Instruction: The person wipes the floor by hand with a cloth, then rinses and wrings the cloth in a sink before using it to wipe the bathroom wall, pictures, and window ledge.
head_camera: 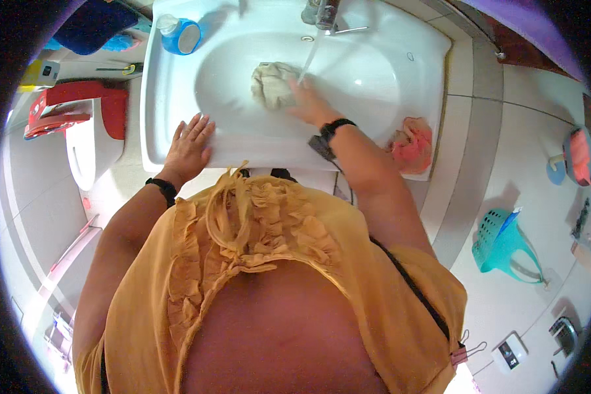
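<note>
Water runs from the faucet into the white washbasin. In the bowl lies a crumpled, pale beige cloth. My right hand is at the cloth's right edge, under the stream, with its fingers apart; they seem to touch the cloth, but their tips are blurred by the water. My left hand rests flat on the basin's front left rim, fingers spread and holding nothing. A pink-red wet cloth sits bunched on the front right corner of the basin, beyond my right forearm.
A blue bottle with a clear top stands on the basin's back left corner. Left of the basin is a toilet with a red lid. On the right-hand tiled wall hang a turquoise perforated basket and a pink soap in a holder.
</note>
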Tool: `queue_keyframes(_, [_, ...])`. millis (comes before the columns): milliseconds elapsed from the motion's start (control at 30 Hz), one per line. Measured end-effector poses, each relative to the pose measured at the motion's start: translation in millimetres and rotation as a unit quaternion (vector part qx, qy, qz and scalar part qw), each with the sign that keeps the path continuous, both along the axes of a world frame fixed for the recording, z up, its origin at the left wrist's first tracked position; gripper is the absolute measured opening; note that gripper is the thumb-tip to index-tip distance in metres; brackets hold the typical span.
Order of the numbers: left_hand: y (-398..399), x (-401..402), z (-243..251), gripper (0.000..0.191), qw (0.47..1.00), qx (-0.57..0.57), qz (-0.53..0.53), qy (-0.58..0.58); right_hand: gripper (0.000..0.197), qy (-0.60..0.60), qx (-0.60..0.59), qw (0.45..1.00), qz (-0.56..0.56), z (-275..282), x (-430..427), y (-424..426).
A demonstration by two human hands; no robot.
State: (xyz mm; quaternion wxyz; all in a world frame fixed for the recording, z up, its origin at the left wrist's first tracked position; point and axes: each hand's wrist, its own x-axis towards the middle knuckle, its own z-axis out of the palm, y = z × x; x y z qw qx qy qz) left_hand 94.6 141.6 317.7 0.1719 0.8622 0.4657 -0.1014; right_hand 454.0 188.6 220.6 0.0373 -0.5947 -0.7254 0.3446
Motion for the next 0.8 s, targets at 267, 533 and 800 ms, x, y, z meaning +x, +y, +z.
queue_keyframes(267, [-1, 1, 1, 0.059, 1.000, 0.015, 0.003, 0.008, 0.023, -0.006, 0.012, 1.000, 0.011, 38, 63, 22])
queue_keyframes(533, [-2, -2, -5, 0.061, 1.000, 0.018, -0.002, 0.008, 0.030, -0.113, 0.120, 0.980, -0.111, 134, 206, 39])
queue_keyframes(800, [-1, -3, -1, 0.059, 1.000, 0.030, -0.004, 0.007, 0.031, -0.277, -0.008, 0.961, -0.005, 25, 180, -60])
